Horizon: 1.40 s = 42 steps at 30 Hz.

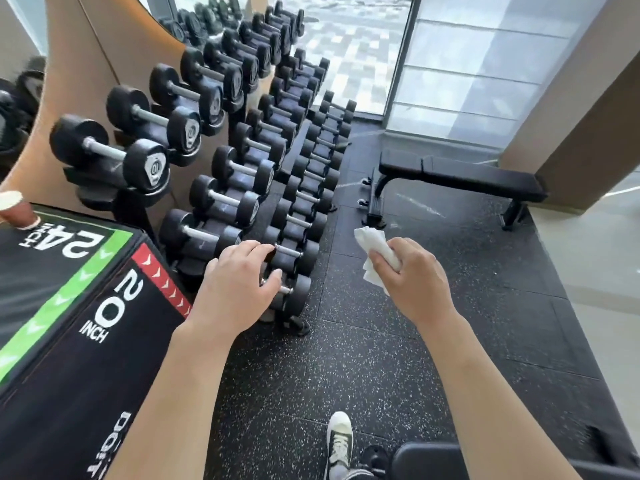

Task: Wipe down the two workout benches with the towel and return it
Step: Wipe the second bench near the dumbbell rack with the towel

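Your right hand [412,275] was out in front of you, fingers curled tight around the white towel [375,256], crumpled, with its loose ends sticking out above and below your fist. Your left hand [239,282] hung free in the air, fingers relaxed and slightly spread, gripping nothing, over the near end of the dumbbell rack [249,174]. That rack ran long down your left side, three tiers packed with black dumbbells. Ahead on the right, a flat black bench [460,176] stood on the speckled rubber floor [346,358], well apart from the towel, close by the window [467,64]. A black jump box [69,323] marked 20 inch and 24 sat at your left elbow, with a cup [14,209] on its far corner. Down low, your sneaker [339,441] showed beside a dark padded edge [433,459].
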{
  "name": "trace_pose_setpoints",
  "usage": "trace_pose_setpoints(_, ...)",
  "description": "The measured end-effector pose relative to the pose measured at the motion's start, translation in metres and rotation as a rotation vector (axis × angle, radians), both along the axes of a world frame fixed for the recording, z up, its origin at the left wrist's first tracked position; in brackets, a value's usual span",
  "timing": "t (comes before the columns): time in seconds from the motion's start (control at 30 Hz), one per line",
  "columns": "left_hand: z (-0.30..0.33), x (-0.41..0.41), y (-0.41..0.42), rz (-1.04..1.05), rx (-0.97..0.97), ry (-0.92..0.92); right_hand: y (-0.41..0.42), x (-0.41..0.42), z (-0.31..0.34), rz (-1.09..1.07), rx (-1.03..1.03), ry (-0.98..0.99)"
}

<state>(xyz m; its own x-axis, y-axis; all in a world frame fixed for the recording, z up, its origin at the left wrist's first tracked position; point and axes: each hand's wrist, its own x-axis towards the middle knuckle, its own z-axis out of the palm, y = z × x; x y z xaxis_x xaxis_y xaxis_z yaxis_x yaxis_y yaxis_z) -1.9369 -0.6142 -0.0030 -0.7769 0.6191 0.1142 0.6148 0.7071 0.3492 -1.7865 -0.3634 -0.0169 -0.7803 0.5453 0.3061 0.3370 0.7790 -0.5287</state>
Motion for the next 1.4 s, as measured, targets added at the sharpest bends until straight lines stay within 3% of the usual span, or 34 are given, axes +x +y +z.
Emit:
trace_pose_setpoints(0.3,-0.001,-0.053,0.079,-0.028,0.047,-0.031,0.078,-0.052,-0.007,-0.022,-0.023,0.032)
trace_pose_setpoints(0.67,0.026,-0.1,0.285,-0.107,0.016,0.003,0.271,-0.084,0.002,-0.114,-0.1,0.103)
trace_pose_setpoints(1.4,0.026,-0.102,0.6,-0.524,0.021,0.055,0.493,-0.01,0.006,-0.492,-0.079,0.178)
